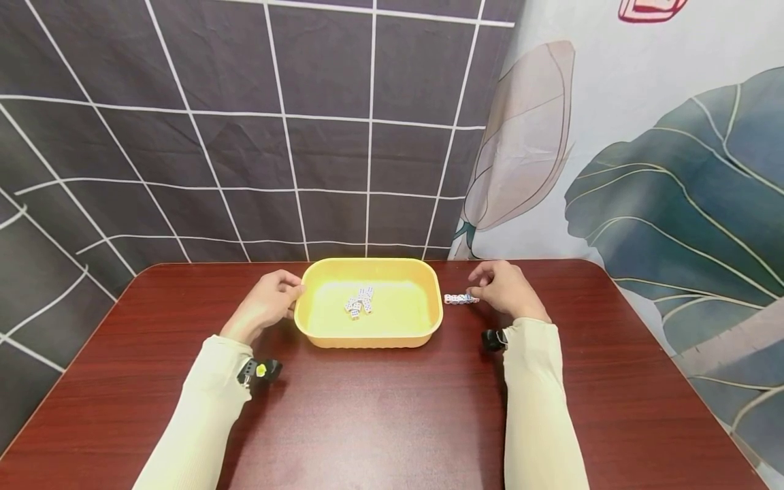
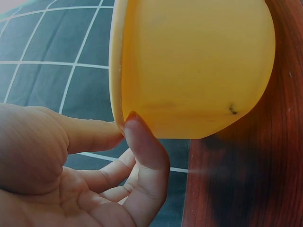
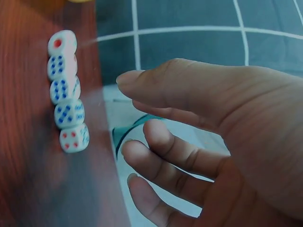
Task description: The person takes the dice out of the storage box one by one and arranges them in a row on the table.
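My left hand [image 1: 265,303] pinches the left rim of a yellow plastic basin [image 1: 369,341] between thumb and finger; the left wrist view shows this grip close up on the basin wall [image 2: 194,71]. Inside the basin lies a loose cluster of several white dice [image 1: 356,305]. To the right of the basin, a row of several dice [image 3: 67,91] with blue and red pips stands on the table, each touching its neighbour. My right hand [image 1: 503,289] hovers by the right end of this row. Its fingers are loosely bent and hold nothing, apart from the dice in the right wrist view.
The dark red wooden table [image 1: 392,415] has rounded far corners. Behind its far edge hangs a dark cloth with a white grid [image 1: 327,156], and a leaf-patterned cloth [image 1: 649,190] hangs at the right. Each wrist carries a black device.
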`<state>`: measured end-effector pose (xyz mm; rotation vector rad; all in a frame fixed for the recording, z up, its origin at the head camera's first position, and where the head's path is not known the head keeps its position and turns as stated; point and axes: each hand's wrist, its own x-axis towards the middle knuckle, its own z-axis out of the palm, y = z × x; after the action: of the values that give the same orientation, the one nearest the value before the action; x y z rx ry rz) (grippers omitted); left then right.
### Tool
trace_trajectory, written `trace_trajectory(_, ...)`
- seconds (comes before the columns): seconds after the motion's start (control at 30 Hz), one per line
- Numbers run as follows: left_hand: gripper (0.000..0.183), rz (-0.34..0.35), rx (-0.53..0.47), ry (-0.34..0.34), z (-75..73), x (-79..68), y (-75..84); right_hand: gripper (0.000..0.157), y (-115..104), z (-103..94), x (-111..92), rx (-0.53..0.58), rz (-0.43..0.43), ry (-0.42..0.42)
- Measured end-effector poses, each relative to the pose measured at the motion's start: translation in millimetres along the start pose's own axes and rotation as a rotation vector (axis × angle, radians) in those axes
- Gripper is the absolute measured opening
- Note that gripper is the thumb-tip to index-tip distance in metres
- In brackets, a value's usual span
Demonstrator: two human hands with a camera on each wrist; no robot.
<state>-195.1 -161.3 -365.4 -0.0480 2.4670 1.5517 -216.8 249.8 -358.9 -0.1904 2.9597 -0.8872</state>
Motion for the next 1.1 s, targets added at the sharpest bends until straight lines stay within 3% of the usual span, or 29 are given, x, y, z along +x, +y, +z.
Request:
trace_trajectory(0.27,0.027,-0.003,0.009,0.005,-0.2,-0.6,0.1,0.026,-13,0.8,2,0.015,-0.037,-0.001)
trace_trajectory(0.57,0.026,0.002,0.017,0.008,0.0,-0.3,0.3,0.021,-34,6.3,5,0.048,-0.11,0.016)
trace_trajectory(1.1,0.026,0.003,0.011,0.004,0.3,0.2,-0.3,0.019,-76,28.6,9,0.046,-0.192,0.027)
